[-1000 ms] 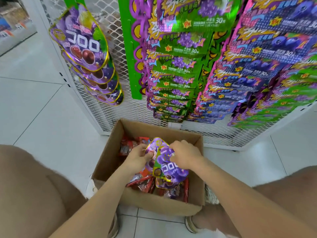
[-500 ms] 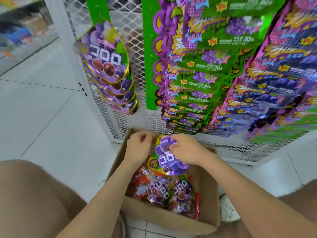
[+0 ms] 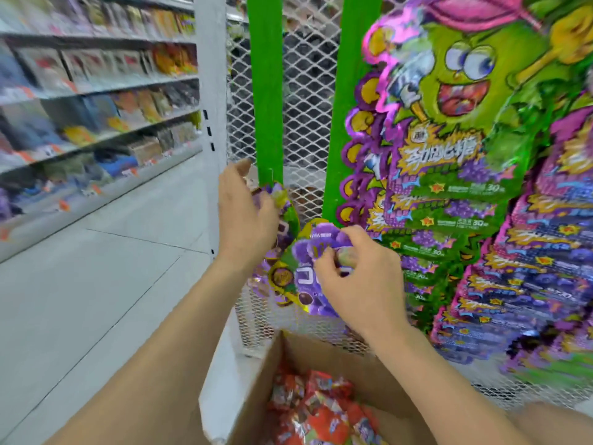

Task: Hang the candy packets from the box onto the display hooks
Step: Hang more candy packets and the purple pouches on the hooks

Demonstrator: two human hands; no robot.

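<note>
We lifted packet (image 3: 305, 255) from box (image 3: 256, 380) toward 12 o'clock; R hand (image 3: 362, 277) pinched its light, floppy top; L hand (image 3: 244, 220) touched hung packs (image 3: 288, 216), grip unclear.

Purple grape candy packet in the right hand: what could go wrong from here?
The right hand only pinches the purple grape candy packet near its top; it could slip and fall toward the cardboard box.
No hook shows near the left hand and the hanging purple packets, so threading the hole may miss.
</note>
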